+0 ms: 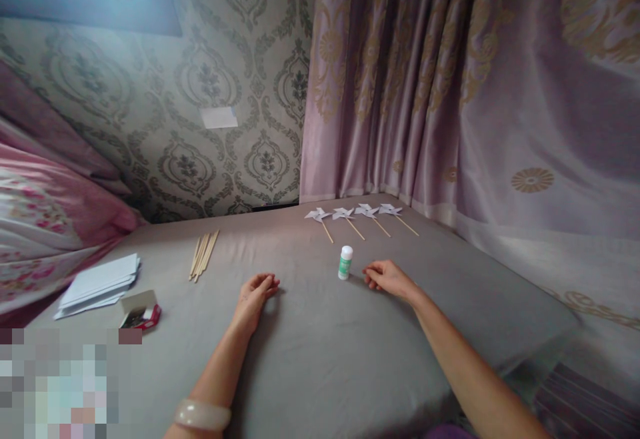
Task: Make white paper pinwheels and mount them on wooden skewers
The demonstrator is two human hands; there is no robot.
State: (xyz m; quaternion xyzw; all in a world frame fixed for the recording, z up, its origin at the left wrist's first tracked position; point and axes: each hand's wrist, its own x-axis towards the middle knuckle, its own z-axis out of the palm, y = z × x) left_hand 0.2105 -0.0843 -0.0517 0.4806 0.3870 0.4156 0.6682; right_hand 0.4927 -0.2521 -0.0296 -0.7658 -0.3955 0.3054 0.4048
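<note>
My left hand point(258, 294) rests on the grey cloth surface with its fingers curled together, and nothing shows in it. A pale bangle point(203, 415) circles that wrist. On the other side, my right hand point(391, 278) is also closed, its fingertips drawn together with no object visible between them. It is nearest to a white and green glue stick point(345, 263), which stands upright and capped just left of the fingers, apart from them. Beyond the glue stick, several white paper pinwheels point(343, 214) on thin wooden sticks lie in a row.
Loose wooden sticks point(203, 256) lie left of centre. Farther left are a stack of white paper sheets point(100, 286) and an open small red box point(141, 314) with small dark items. Purple curtains point(380, 79) hang along the right and back. The lower left corner is pixelated.
</note>
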